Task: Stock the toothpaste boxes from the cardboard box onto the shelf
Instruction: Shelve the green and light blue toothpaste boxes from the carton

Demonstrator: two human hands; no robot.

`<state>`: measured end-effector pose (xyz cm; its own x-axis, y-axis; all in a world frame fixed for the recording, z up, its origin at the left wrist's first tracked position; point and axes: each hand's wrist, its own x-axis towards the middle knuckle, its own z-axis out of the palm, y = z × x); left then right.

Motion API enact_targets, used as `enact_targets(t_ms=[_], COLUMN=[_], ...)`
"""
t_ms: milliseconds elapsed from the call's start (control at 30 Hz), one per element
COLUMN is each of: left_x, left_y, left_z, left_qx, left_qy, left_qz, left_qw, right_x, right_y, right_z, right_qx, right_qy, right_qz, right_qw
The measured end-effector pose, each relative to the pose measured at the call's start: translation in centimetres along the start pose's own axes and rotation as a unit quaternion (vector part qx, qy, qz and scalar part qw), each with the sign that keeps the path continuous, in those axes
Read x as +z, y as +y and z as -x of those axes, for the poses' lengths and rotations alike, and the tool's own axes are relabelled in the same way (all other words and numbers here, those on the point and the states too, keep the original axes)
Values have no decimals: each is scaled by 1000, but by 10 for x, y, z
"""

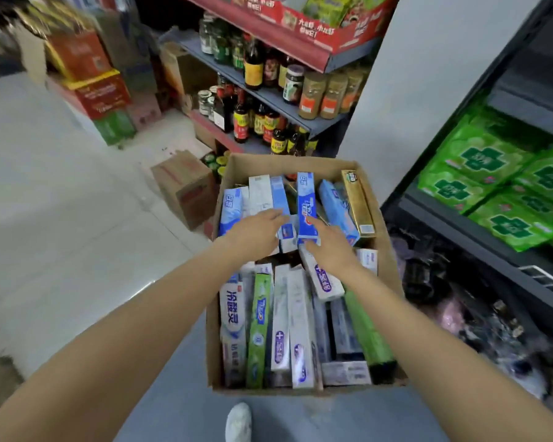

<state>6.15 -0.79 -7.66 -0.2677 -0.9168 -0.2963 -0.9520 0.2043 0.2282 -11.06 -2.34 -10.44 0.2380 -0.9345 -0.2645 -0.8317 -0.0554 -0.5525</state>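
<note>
Lying under both hands (288,237) (touching): toothpaste boxes (307,208)

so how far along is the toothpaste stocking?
Barely started, it seems. Nothing visibly stocked: the brown cardboard box is packed with toothpaste boxes in two rows. In hand: both hands reach into the far row, left hand and right hand open by the upright blue toothpaste box, neither gripping. Left: essentially the whole load.
</note>
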Motion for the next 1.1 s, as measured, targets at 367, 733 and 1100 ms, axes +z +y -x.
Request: enact_targets(t_ms=[367, 733, 1100], left_x=[15, -42, -47], left_y=[4, 7, 129], left_z=[-65, -66, -22], left_qx=[-54, -201, 15], left_qy=[40, 11, -166], left_qz=[-13, 662, 752], left_qw=[998, 721, 638], right_x=[14, -52, -134], right_y=[-21, 10, 47], right_z=[-40, 22, 104], right_qx=[125, 222, 151], right_qy=[58, -42, 78], right_qz=[50, -641, -561], right_qw=[989, 734, 810])
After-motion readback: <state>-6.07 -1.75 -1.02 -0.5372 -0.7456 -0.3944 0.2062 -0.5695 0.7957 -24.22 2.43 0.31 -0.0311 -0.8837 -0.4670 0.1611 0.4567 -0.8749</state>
